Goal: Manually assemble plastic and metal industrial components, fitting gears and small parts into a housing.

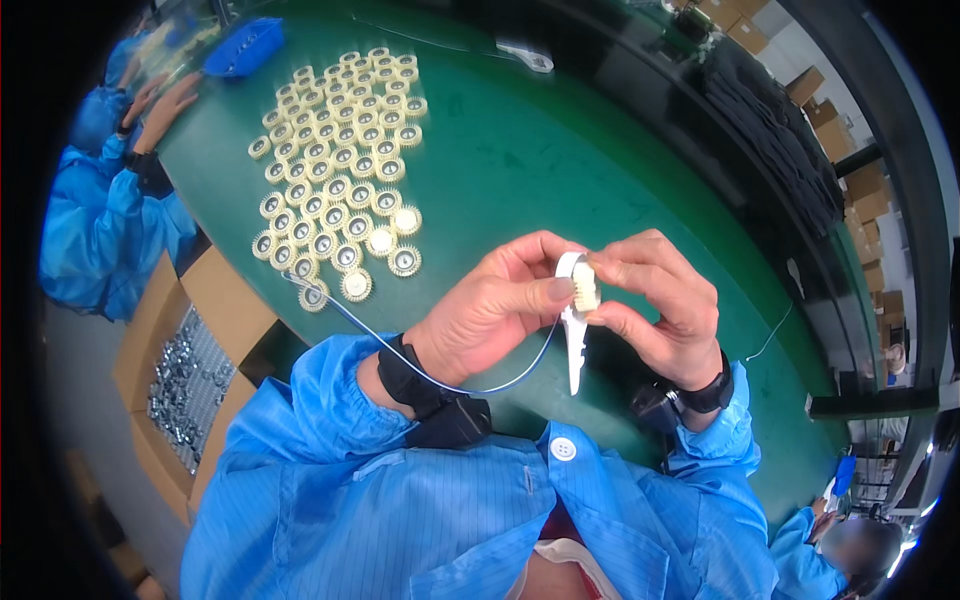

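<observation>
In front of my chest, both hands meet over a small cream toothed gear and a white plastic part with a ring at its top and a notched, pointed leg. My left hand pinches the ring side between thumb and forefinger. My right hand closes its thumb and fingers on the gear from the other side. A thin pale blue wire curves from the left up to my left hand's fingers. To the left lie many cream gears with dark centres; a few show pale faces.
Gears lie in rows on the green table. At the left stands an open cardboard box of shiny metal pieces. A co-worker's hands are near a blue tray. A white part lies at the far edge.
</observation>
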The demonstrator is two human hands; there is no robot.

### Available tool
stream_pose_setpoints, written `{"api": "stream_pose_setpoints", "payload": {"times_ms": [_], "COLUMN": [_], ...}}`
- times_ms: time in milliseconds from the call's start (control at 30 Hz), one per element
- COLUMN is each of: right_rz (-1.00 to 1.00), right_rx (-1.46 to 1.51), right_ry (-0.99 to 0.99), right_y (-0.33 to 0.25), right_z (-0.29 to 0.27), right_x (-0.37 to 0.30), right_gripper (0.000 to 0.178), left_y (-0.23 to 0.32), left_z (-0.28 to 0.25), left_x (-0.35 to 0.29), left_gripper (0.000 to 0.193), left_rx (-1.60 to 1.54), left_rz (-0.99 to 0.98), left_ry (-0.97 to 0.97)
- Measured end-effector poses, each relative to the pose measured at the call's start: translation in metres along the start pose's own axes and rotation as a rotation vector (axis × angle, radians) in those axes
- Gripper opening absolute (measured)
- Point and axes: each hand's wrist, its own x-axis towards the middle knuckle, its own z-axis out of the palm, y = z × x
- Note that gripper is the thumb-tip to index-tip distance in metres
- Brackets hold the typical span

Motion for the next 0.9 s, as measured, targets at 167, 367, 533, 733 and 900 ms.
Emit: {"api": "stream_pose_setpoints", "payload": {"times_ms": [167, 367, 533, 733, 900], "right_rz": [-0.089, 0.059, 0.505, 0.808, 0.483], "right_rx": [-0.025, 0.062, 0.507, 0.295, -1.010], "right_ry": [-0.028, 0.002, 0.066, 0.168, -0.318], "right_y": [-0.009, 0.002, -0.011, 0.079, 0.225], "right_z": [-0.003, 0.006, 0.027, -0.012, -0.125], "right_x": [-0.003, -0.015, -0.018, -0.004, -0.038], "right_gripper": [0.034, 0.046, 0.090, 0.054, 0.055], "left_y": [-0.002, 0.000, -0.001, -0.007, 0.005], "left_z": [-0.001, 0.004, 0.014, 0.019, 0.015], "left_x": [0.000, 0.000, 0.006, 0.003, 0.002], "left_gripper": [0.035, 0.042, 0.043, 0.053, 0.042], "left_rx": [0.039, 0.052, 0.149, 0.451, 0.364], "left_rz": [-0.034, 0.058, 0.158, 0.101, -0.055], "left_ry": [-0.119, -0.075, 0.069, 0.230, 0.220]}}
